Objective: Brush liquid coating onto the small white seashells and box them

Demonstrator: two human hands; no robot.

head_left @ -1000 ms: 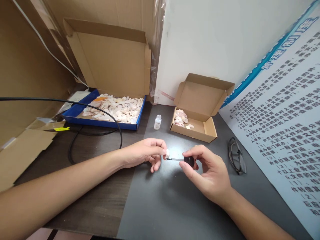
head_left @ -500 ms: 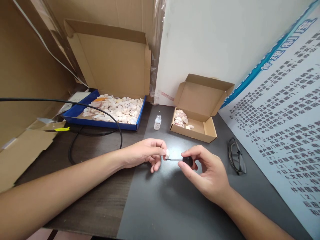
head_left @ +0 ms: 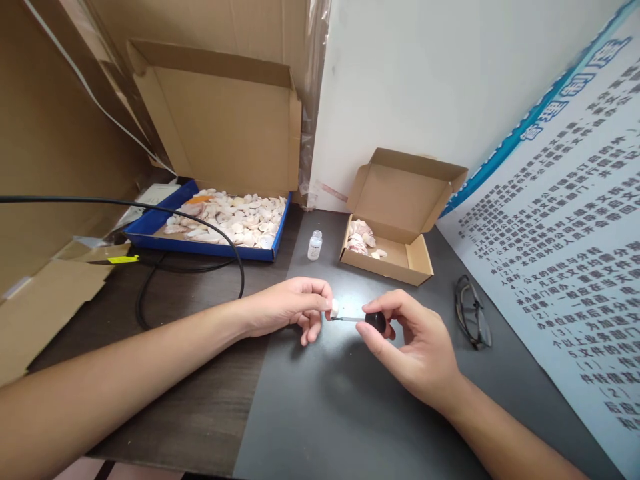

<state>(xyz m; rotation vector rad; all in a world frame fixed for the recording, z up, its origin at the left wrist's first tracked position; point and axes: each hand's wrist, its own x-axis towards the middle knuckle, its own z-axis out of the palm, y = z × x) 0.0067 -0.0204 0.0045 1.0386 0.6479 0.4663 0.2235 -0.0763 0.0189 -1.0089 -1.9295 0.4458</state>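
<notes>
Between thumb and forefinger, my left hand pinches a small whitish seashell, partly hidden by the fingertips. My right hand is closed on the black cap of a brush applicator. Its thin stem points left, and the dark brush tip is at the lower edge of the shell; whether they touch is hard to tell. Beyond the hands a small uncapped glass bottle with a white label stands upright.
A blue-sided box full of shells lies open at the back left. Several shells sit in a smaller open cardboard box at the back right. Glasses lie by the sloping printed poster. A black cable loops near my left forearm.
Almost nothing differs. Both hands keep their place and grip; the shell looks slightly turned in my left fingers.
</notes>
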